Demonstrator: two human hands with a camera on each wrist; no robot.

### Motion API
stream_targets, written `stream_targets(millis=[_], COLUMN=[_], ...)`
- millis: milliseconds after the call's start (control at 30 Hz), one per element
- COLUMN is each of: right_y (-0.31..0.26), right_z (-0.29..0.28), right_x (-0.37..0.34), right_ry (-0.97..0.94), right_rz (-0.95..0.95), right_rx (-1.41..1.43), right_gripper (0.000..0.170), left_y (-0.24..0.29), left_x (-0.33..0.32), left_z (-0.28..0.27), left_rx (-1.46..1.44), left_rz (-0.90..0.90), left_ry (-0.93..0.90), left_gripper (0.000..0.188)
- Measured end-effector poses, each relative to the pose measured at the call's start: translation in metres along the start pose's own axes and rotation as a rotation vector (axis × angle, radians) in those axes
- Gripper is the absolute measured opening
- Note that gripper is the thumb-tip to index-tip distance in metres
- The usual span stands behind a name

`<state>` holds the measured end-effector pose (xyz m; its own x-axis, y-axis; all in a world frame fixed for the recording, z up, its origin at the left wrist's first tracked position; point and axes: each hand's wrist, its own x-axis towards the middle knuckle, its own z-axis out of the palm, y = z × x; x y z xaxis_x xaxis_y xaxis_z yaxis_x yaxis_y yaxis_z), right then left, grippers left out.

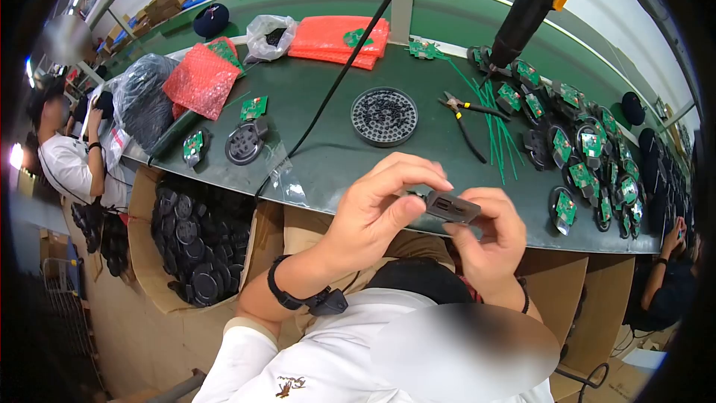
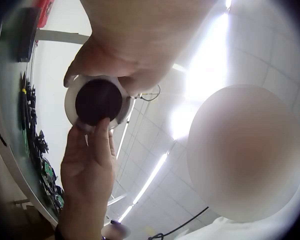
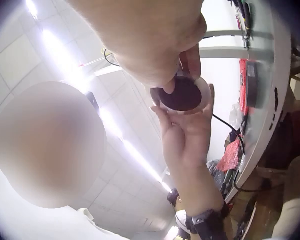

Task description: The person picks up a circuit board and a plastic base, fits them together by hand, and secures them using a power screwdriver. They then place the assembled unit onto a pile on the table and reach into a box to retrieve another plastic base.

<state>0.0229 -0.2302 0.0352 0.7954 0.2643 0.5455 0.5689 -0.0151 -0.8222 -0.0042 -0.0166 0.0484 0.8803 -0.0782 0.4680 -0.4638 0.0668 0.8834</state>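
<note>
Both hands hold a round dark device with slots in its edge (image 1: 453,207) over the front edge of the bench. My left hand (image 1: 377,209) grips one side, thumb and fingers curled about it. On the other side, my right hand (image 1: 492,235) pinches the edge between thumb and fingers. From below, the left wrist view shows the device's dark disc face (image 2: 99,102) with a pale rim around it. The same disc (image 3: 182,93) appears between the two hands in the right wrist view.
A round dish of small dark parts (image 1: 384,117), yellow-black cutters (image 1: 470,108) and green wires (image 1: 501,134) lie on the bench. Many devices with green boards (image 1: 589,145) crowd the right. A black power screwdriver (image 1: 522,15) hangs above. A box of dark round parts (image 1: 198,246) stands below left.
</note>
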Motion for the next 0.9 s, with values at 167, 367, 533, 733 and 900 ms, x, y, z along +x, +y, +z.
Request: stream_targets(millis=[167,367,533,733,900], right_y=[-0.010,-0.012,-0.013,-0.016,-0.015], right_z=[0.014,0.030,0.035,0.035,0.035], right_x=[-0.009,-0.009,-0.008,-0.007,-0.007], right_ry=[-0.175,-0.190,-0.190,-0.198,-0.201], right_rz=[-0.044,-0.260,-0.290,-0.274,-0.271], right_rx=[0.001,-0.201,-0.231,-0.231,-0.227], right_gripper=[0.049,0.047,0.041,0.036,0.035], left_y=[-0.006,-0.014,-0.019,-0.021,-0.021], left_x=[0.017,0.028,0.028,0.028,0.028], left_z=[0.003,0.004,0.000,-0.002,-0.001], left_rx=[0.054,-0.117,-0.207,-0.223,-0.231], left_rz=[0.030,0.053,0.052,0.057,0.048], left_ry=[-0.006,-0.152,-0.231,-0.250,-0.247], left_gripper=[0.040,0.045,0.044,0.043,0.042])
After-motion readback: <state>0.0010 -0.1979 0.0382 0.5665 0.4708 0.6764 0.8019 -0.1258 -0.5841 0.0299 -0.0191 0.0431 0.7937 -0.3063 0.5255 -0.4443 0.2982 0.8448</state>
